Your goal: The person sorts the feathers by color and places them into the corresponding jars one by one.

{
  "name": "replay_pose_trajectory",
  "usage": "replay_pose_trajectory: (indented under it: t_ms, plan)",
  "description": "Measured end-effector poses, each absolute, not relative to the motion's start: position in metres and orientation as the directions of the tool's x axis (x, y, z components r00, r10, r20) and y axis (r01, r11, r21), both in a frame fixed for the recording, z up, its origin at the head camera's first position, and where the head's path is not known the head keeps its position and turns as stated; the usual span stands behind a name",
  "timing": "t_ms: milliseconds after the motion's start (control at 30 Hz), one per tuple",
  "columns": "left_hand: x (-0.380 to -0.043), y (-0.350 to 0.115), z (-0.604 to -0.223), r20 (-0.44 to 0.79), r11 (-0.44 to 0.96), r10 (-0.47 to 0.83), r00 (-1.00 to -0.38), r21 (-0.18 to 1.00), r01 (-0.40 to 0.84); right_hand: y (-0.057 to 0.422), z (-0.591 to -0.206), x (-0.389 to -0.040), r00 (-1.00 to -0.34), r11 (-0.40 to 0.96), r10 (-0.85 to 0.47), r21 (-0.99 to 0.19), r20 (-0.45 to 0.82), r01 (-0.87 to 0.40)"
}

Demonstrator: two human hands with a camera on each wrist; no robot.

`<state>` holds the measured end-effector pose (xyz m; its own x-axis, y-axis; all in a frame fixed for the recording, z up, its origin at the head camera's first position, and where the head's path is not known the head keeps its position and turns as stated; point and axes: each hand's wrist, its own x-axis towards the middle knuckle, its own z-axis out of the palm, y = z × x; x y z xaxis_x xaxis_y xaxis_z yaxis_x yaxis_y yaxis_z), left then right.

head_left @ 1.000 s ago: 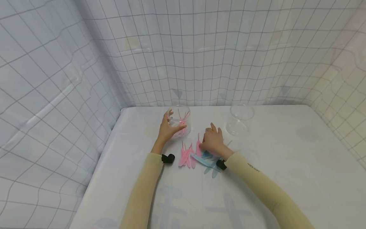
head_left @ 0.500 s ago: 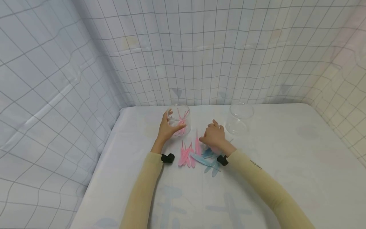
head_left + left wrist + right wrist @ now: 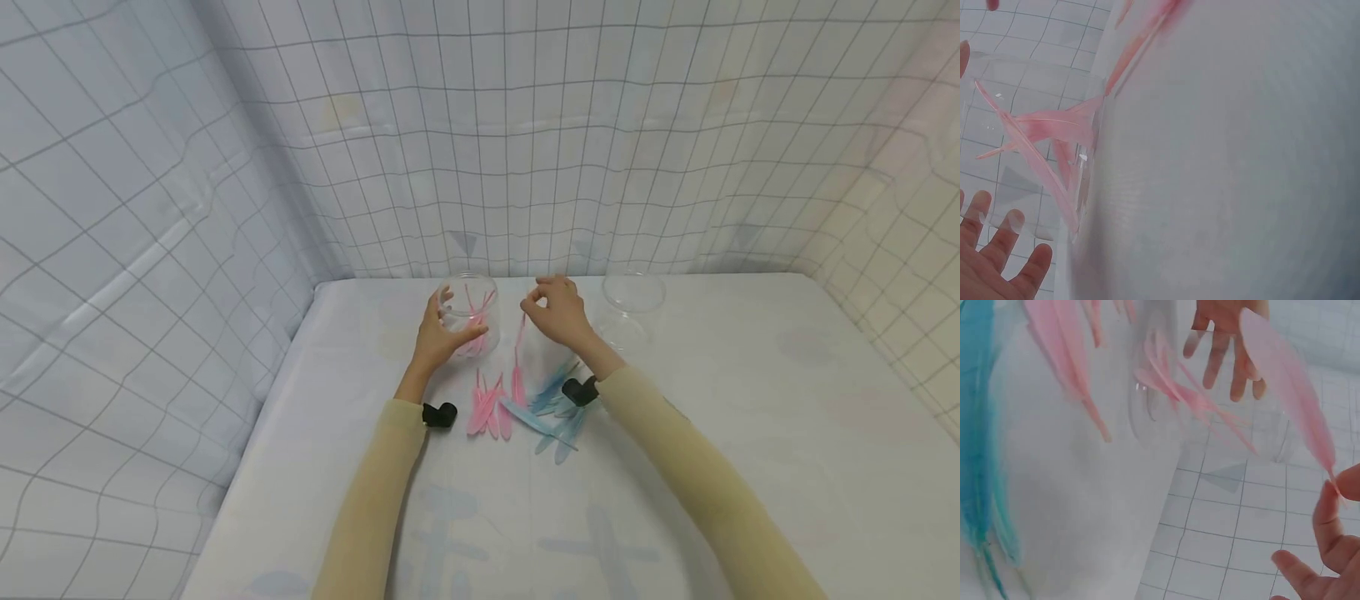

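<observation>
At the back of the table, my left hand (image 3: 441,340) grips a clear round jar (image 3: 492,315), its thumb across the front and fingers around the left side. Several pink feathers (image 3: 1041,159) lean inside that jar. Just right of it, my right hand (image 3: 561,310) is raised and pinches a pink feather (image 3: 1291,394) by the quill between thumb and forefinger; its vane hangs down. Below the hands lie more pink feathers (image 3: 487,412), beside a loose cluster of blue feathers (image 3: 551,396). One blue feather (image 3: 528,418) lies slanted between the two colours.
A second clear jar (image 3: 633,317) stands at the back right, partly behind the right hand's wrist. White cloth covers the table (image 3: 360,500). Grid-patterned curtains (image 3: 510,150) enclose the back and both sides.
My right hand has lifted away from the feathers toward the back, bringing a pink feather up by its quill. The blue feathers under it are more exposed. My left hand stays on the jar.
</observation>
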<state>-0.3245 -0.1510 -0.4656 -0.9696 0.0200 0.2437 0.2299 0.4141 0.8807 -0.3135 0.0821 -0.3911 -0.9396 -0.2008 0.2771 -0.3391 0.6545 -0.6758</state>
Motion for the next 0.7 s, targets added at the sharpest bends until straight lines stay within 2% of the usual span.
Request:
replay_pose_trajectory:
  t_ms: [200, 333, 500, 700]
  plan:
    - [-0.327, -0.151, -0.468, 0.245, 0.407, 0.024, -0.969, 0.883, 0.233, 0.064, -0.377, -0.325, -0.865, 0.468, -0.060, -0.752, 0.498, -0.465]
    - [-0.326, -0.152, -0.466, 0.241, 0.400, 0.026, -0.970, 0.887, 0.232, 0.051, -0.370, -0.332, -0.825, 0.425, 0.032, -0.755, 0.564, -0.499]
    - [-0.326, -0.151, -0.466, 0.234, 0.401, 0.022, -0.972, 0.888, 0.223, 0.039, -0.369, -0.338, -0.853, 0.435, 0.075, -0.787, 0.516, -0.438]
    - [-0.326, -0.151, -0.467, 0.236, 0.403, 0.024, -0.971, 0.887, 0.226, 0.035, -0.374, -0.338, -0.914, 0.527, 0.017, -0.780, 0.406, -0.337]
